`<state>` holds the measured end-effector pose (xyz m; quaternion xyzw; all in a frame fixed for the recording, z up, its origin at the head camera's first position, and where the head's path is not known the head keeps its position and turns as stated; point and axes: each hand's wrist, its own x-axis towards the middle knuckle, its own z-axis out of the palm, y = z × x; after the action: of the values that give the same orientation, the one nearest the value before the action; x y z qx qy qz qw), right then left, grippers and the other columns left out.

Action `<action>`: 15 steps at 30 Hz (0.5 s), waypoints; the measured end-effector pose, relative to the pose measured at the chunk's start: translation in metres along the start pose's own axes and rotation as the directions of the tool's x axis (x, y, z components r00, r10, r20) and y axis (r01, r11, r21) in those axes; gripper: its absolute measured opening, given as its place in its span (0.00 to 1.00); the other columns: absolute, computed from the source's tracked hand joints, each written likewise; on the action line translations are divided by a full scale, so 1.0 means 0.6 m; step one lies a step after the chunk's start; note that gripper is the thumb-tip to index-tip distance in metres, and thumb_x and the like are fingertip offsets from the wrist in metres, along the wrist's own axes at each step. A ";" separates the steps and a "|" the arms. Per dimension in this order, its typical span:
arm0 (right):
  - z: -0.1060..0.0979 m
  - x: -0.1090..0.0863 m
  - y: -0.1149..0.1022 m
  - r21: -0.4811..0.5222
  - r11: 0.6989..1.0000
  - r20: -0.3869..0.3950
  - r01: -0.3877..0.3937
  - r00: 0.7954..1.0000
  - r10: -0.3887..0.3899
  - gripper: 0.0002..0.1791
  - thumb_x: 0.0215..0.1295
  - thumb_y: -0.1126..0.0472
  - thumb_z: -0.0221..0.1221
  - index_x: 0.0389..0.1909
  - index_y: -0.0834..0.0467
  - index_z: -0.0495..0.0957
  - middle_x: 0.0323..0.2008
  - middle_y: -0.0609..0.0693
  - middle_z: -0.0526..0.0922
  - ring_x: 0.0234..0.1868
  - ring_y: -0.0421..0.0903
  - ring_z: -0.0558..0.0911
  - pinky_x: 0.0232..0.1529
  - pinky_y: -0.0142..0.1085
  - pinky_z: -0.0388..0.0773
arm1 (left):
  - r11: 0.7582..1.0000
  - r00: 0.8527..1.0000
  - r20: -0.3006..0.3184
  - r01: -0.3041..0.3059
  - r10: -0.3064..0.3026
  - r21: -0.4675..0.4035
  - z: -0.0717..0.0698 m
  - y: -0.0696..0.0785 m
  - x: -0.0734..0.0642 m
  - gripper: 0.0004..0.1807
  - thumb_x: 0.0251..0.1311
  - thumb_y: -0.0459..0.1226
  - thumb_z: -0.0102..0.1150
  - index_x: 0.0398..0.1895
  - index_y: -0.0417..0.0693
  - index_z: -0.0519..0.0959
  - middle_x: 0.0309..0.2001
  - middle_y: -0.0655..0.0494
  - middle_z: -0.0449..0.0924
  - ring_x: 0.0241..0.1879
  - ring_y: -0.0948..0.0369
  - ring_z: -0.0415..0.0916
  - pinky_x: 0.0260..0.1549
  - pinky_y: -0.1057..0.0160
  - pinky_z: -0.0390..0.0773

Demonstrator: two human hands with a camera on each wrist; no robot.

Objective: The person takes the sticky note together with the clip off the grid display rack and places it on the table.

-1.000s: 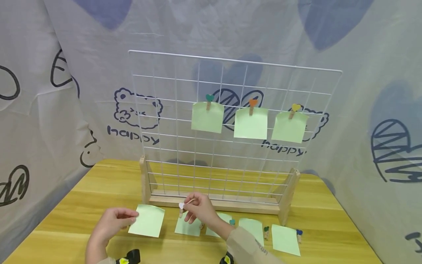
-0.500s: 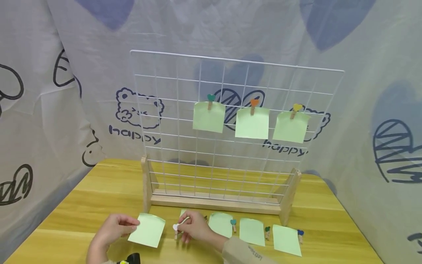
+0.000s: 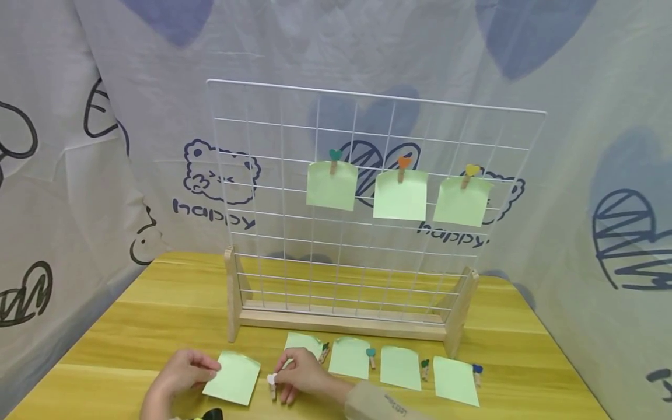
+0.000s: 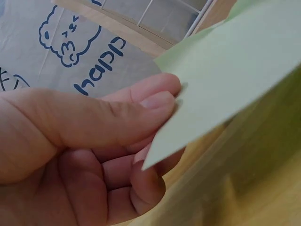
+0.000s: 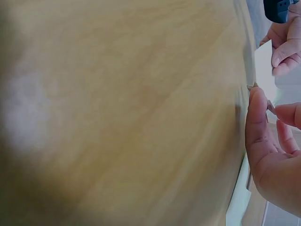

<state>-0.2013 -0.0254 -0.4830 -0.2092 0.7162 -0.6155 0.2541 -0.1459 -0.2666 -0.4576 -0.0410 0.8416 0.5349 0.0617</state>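
Between its thumb and fingers, my left hand (image 3: pixel 184 375) pinches the left edge of a light green sticky note (image 3: pixel 232 378). That note (image 4: pixel 225 84) slants upward from the fingertips in the left wrist view. Just right of it, my right hand (image 3: pixel 305 373) holds a small wooden clothespin with a white heart (image 3: pixel 272 387). In the right wrist view, the clothespin (image 5: pixel 271 107) shows partly, between the index finger and thumb. Beyond the right hand lie another green note (image 3: pixel 304 343) and a clothespin with a dark green heart (image 3: pixel 324 351).
A white wire grid (image 3: pixel 362 251) stands on a wooden base (image 3: pixel 341 325), carrying three green notes (image 3: pixel 332 186) hung by heart clothespins. More notes (image 3: pixel 400 367) and clothespins (image 3: pixel 371 357) lie in a row along the yellow wood table (image 3: pixel 131 326). A printed curtain (image 3: pixel 294 46) hangs behind.
My right hand has moved nearer and slightly left, carrying the white-heart clothespin off the note it overlapped. My left hand has come nearer too, with its sticky note.
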 end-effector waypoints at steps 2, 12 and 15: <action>0.002 0.001 0.002 -0.013 1.000 0.000 -0.015 1.000 0.015 0.06 0.50 0.76 0.55 0.25 0.63 0.72 0.16 0.59 0.79 0.08 0.39 0.72 0.09 0.31 0.71 | 0.999 0.999 -0.031 0.032 -0.032 0.018 0.003 -0.001 0.001 0.05 0.48 0.22 0.56 0.29 0.25 0.76 0.25 0.51 0.76 0.24 0.61 0.69 0.23 0.63 0.72; 0.008 0.001 -0.002 -0.074 0.997 0.010 -0.021 1.000 0.022 0.04 0.49 0.76 0.55 0.25 0.66 0.73 0.16 0.55 0.78 0.09 0.39 0.71 0.09 0.30 0.71 | 0.995 0.995 -0.051 0.091 -0.090 0.026 0.008 -0.008 -0.005 0.03 0.45 0.21 0.56 0.25 0.26 0.76 0.20 0.54 0.73 0.20 0.61 0.67 0.20 0.63 0.70; 0.009 0.000 -0.002 -0.095 0.995 0.015 -0.022 1.000 0.023 0.03 0.50 0.76 0.56 0.24 0.66 0.73 0.15 0.54 0.77 0.10 0.38 0.71 0.10 0.30 0.71 | 0.996 0.996 -0.034 0.088 -0.088 0.018 0.009 -0.009 -0.008 0.02 0.45 0.21 0.55 0.25 0.26 0.75 0.18 0.55 0.72 0.19 0.62 0.68 0.18 0.65 0.69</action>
<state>-0.1981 -0.0297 -0.4822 -0.2178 0.7450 -0.5760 0.2564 -0.1404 -0.2640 -0.4638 -0.0863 0.8450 0.5228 0.0718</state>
